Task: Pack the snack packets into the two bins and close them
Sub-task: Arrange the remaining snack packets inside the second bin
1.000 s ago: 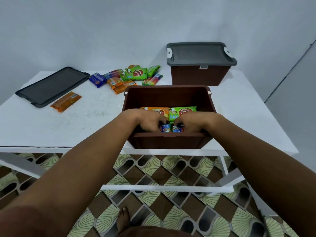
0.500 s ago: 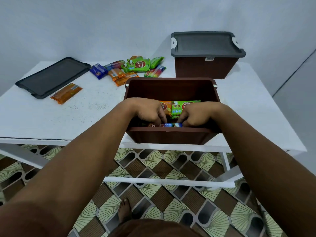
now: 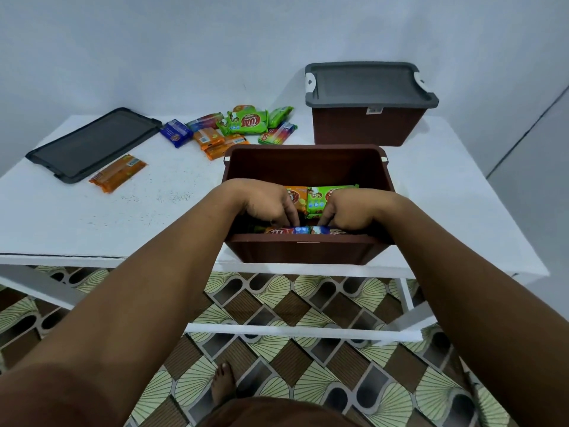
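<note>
From the head camera, an open brown plastic bin (image 3: 308, 163) stands at the near edge of a white table (image 3: 154, 217). Both hands reach down inside it. The left hand (image 3: 268, 201) and the right hand (image 3: 348, 209) sit close together, fingers curled downward onto a row of snack packets (image 3: 295, 230) packed along the bin's near wall; the fingertips press on the wrappers, but whether either hand actually grips a packet I cannot tell. Behind the hands, deeper in the bin, lie an orange packet (image 3: 298, 197) and a green packet (image 3: 320, 198), side by side and touching.

On the far left of the table lies a dark grey flat lid (image 3: 92, 143), with a single orange snack bar (image 3: 118, 172) just beside its near right edge. At the far middle sits a loose heap of unpacked snacks (image 3: 234, 129): a blue packet (image 3: 176, 133), orange bars, green packets and striped multicolour sticks. To the far right stands a second brown bin (image 3: 366, 127) with a grey lid (image 3: 369, 84) fitted on top.

Below the table, a patterned green-and-brown tiled floor (image 3: 277, 306) shows, and a bare foot (image 3: 223, 383) is visible.
</note>
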